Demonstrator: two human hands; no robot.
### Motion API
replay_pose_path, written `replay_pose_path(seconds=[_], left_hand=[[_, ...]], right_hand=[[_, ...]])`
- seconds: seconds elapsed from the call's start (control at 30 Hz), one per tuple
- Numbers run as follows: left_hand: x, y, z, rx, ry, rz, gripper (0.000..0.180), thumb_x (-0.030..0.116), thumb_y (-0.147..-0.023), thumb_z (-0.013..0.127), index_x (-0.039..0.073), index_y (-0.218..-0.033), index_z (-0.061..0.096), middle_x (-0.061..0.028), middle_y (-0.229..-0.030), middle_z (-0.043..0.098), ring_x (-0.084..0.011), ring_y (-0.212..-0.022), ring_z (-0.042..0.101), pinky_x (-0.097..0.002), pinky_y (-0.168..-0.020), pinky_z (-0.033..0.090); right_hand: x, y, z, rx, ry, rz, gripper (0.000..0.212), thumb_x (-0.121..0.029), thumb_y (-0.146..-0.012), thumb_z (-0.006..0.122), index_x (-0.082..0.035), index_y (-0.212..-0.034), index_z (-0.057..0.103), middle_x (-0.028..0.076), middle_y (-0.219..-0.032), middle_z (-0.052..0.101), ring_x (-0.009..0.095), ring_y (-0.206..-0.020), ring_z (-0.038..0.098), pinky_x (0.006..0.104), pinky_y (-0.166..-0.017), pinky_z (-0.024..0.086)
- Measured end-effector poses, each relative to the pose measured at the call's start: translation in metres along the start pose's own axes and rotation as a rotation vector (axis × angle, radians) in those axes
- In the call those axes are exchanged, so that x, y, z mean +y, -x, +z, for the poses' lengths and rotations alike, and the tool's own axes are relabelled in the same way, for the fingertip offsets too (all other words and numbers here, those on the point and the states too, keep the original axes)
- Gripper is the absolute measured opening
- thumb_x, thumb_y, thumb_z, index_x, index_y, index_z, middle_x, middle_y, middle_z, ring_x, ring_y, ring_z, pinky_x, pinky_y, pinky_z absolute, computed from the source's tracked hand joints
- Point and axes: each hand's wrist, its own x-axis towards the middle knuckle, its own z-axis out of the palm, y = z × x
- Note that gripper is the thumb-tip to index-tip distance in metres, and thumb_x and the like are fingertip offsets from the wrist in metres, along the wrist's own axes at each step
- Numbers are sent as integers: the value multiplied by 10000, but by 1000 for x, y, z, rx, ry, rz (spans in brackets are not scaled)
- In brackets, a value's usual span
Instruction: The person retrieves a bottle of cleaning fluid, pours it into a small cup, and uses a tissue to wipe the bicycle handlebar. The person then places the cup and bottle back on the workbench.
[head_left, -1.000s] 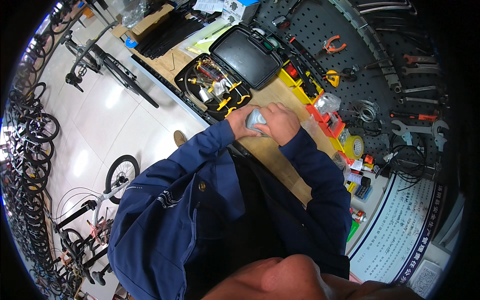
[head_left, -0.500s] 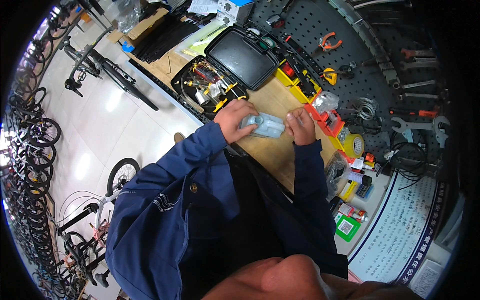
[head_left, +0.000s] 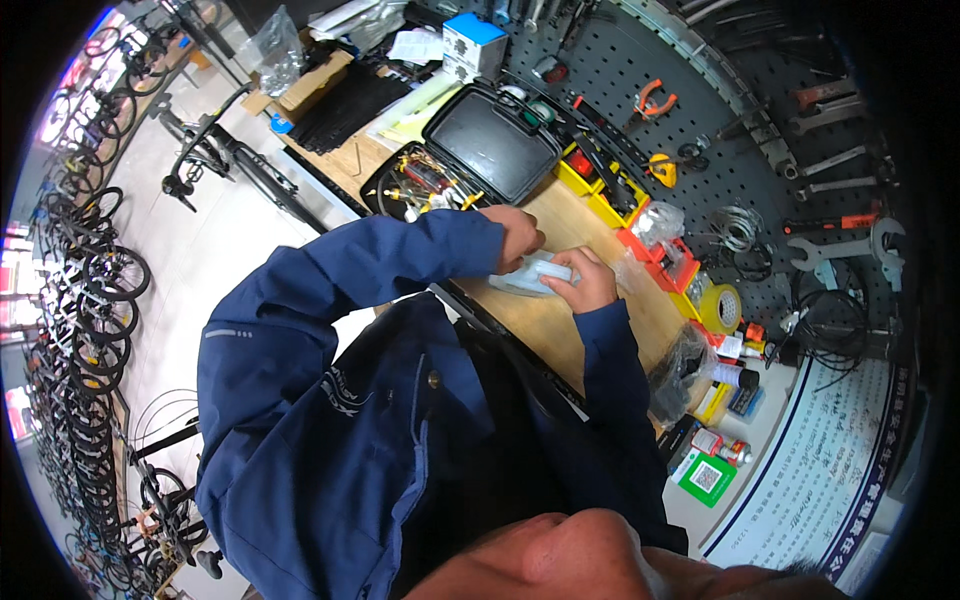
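A pale-blue, see-through plastic package is between my hands, above the wooden bench top. Its exact kind does not show. My right hand grips it from the right, with the thumb along its near side. My left hand bends over its far-left side, fingers curled closed; what they grip, if anything, is hidden. Just beyond my left sleeve lies an open black tool case, its tray holding tubing and yellow-handled parts.
Along the bench's back run yellow bins and red bins, with a tape roll to their right. Behind rises a pegboard hung with wrenches and pliers. A crumpled plastic bag lies at right. Bicycles stand at left.
My left hand has turned over, its forearm swinging across in front of the tool case. My right hand has moved onto the package, which has shifted slightly right and tilted.
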Motion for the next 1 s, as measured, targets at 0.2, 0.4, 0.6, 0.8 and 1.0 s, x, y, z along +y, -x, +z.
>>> replay_pose_path(seconds=[0.2, 0.4, 0.6, 0.8, 1.0], left_hand=[[-2, -22, 2, -106, -107, 50, 215, 164, -854, 650, 38, -1021, 698, -233, -995, 692, -454, -944, 701, -504, -791, 574], [2, -35, 15, -200, -243, -11, 241, 207, -908, 600, 46, -1040, 721, -217, -1028, 705, -434, -948, 721, -499, -805, 596], [14, -28, 19, -102, -249, -62, 239, 182, -903, 599, 30, -1041, 720, -207, -1046, 694, -419, -930, 727, -490, -777, 606], [16, -26, 21, -83, -266, -65, 232, 178, -893, 611, 28, -1035, 719, -203, -1033, 696, -411, -900, 732, -480, -762, 612], [19, -26, 23, -38, -291, -83, 225, 182, -890, 613, 24, -1008, 721, -201, -1028, 703, -402, -896, 740, -467, -765, 619]], right_hand=[[2, 0, 3, 48, 10, -81, 277, -147, -796, 886, -43, -983, 710, 133, -952, 682, 340, -874, 697, 400, -735, 554], [7, -1, 5, 81, 19, -121, 276, -145, -791, 880, -35, -974, 707, 148, -951, 687, 364, -878, 691, 417, -744, 551], [13, 0, 9, 92, 4, -115, 278, -126, -772, 878, -31, -962, 698, 144, -946, 691, 366, -881, 691, 417, -756, 550], [15, 1, 11, 101, -1, -121, 285, -122, -767, 881, -31, -968, 700, 140, -946, 692, 357, -876, 692, 413, -756, 552], [14, 3, 12, 117, -25, -109, 284, -116, -765, 879, -28, -967, 700, 139, -956, 696, 350, -878, 696, 408, -759, 557]])
